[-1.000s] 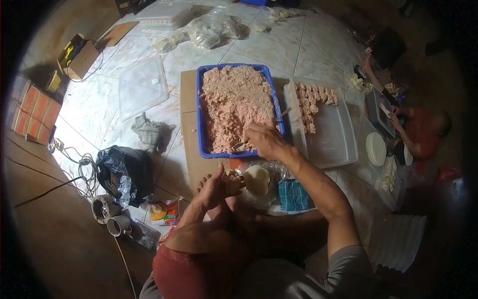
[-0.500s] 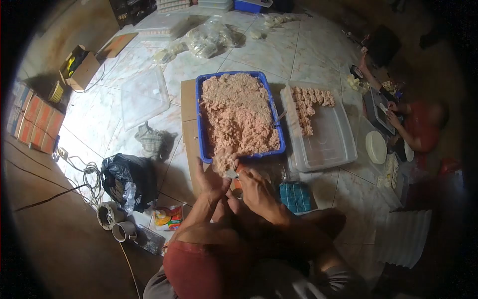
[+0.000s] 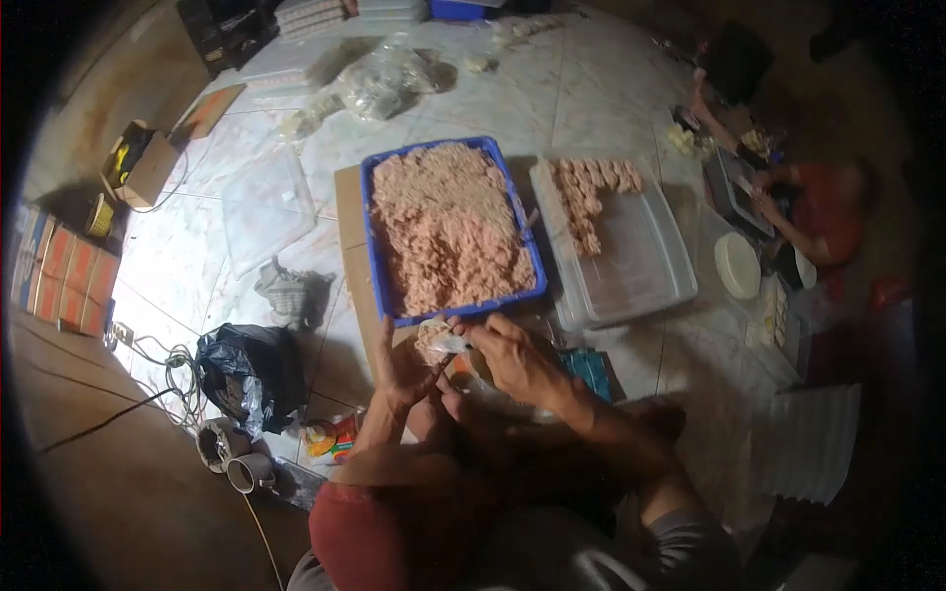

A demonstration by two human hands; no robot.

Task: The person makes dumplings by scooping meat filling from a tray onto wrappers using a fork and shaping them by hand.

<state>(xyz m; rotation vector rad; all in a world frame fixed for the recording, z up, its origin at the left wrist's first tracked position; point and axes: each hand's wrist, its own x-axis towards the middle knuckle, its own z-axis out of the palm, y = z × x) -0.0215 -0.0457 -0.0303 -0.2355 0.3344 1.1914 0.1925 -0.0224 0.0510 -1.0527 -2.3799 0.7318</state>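
Observation:
My left hand is palm up, its fingers cupped under a lump of pinkish minced filling. In my right hand is a small pale flat-bladed tool; its blade touches the lump, and I cannot tell whether it is a spoon or a spatula. Just beyond both hands, a blue tray holds a large mass of the same minced filling, scooped lower at the near side. To its right stands a clear plastic container with rows of shaped pinkish pieces along its far and left sides.
A black plastic bag, a grey cloth and a clear lid lie on the left. A teal packet is right of my hands. Another person works at the right. Clear bags lie farther back.
My left hand has tilted and shows more of its palm. The tool's blade now lies across the lump, with my right hand slightly higher. The whole view has shifted a little.

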